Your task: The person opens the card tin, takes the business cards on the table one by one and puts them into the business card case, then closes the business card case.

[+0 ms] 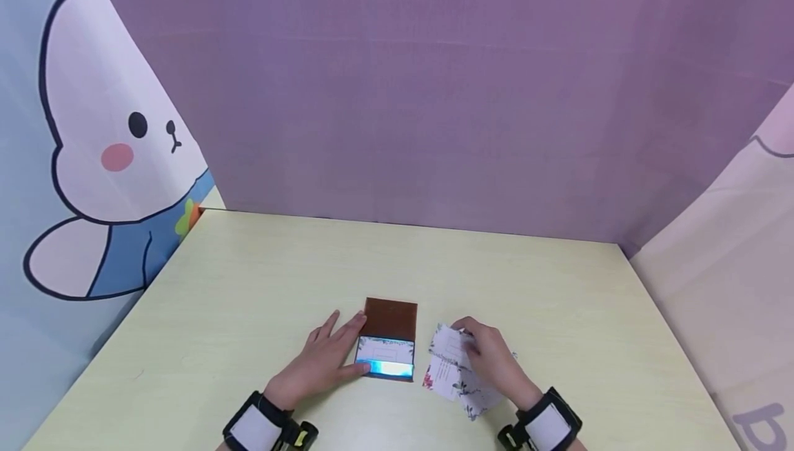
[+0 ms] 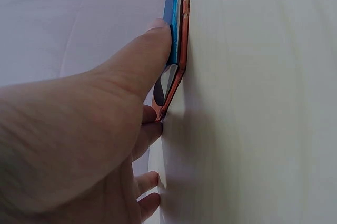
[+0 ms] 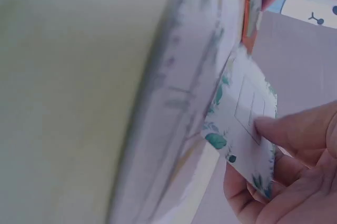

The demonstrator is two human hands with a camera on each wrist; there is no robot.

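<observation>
Left hand (image 1: pixel 324 361) lay flat on the table (image 1: pixel 248 278), fingers straight and spread. Its thumb tip (image 2: pixel 158 37) pressed the near left corner of the card case (image 1: pixel 388 341), and the index fingertip touched the case's left edge higher up. Nothing was gripped; it was only steadying.

The card case lay open, near the front edge of the table and roughly at the middle. Its brown lid (image 1: pixel 391 318) was folded back toward the far edge. The tray part showed a white floral card (image 1: pixel 386 351) inside and a shiny blue-reflecting strip (image 1: pixel 391 369) along its near side. The left wrist view showed an orange-brown rim on the case.

Right hand (image 1: pixel 493 361) pinched one floral card (image 3: pixel 245 124), thumb on top and the other fingers curled under it, lifted a little above a loose pile of cards (image 1: pixel 455 375). That pile lay just right of the case, fanned out, with white faces and green and pink leaf borders. There were printed lines on the cards, too small and blurred to read. No brand name was readable anywhere.

Both wrists carried black straps with white patches (image 1: pixel 254 430). The table was pale yellow-green, with a purple backdrop (image 1: pixel 434 92) beyond the far edge and a cartoon rabbit curtain (image 1: pixel 93 147) past the left edge.
</observation>
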